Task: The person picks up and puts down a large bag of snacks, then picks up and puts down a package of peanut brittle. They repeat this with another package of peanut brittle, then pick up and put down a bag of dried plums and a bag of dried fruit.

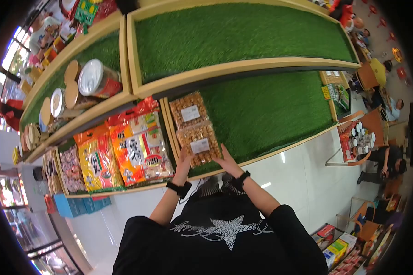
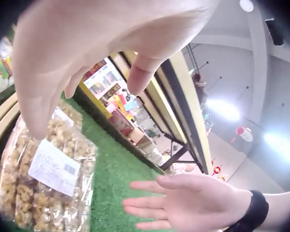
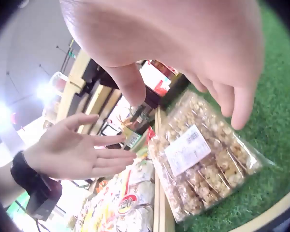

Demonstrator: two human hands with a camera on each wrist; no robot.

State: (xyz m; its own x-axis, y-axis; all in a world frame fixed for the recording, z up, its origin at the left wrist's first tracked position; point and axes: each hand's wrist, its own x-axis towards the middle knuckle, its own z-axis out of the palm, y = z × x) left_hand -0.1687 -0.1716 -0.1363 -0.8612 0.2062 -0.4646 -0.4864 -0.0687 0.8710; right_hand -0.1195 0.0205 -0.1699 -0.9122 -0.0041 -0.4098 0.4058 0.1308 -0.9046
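Two clear-wrapped packs of brown, clustered snack pieces with white labels lie on the green shelf, a rear pack [image 1: 188, 110] and a front pack [image 1: 198, 145]. My left hand [image 1: 183, 166] is by the near left corner of the front pack, fingers extended. On its other side is my right hand [image 1: 228, 162], fingers also straight. In the left wrist view, the left fingers [image 2: 36, 113] overlap the pack [image 2: 53, 174]. The right wrist view shows the right hand [image 3: 183, 38] above the pack [image 3: 203, 159], with the left palm [image 3: 72, 150] facing it.
Left of a wooden divider [image 1: 170, 133] stand large colourful snack bags [image 1: 140, 146]. Lidded tubs [image 1: 96, 80] line the upper left shelf. Green artificial turf [image 1: 261, 110] stretches right of the packs, edged by a wooden front rail [image 1: 280, 150]. People and red stools are at the far right.
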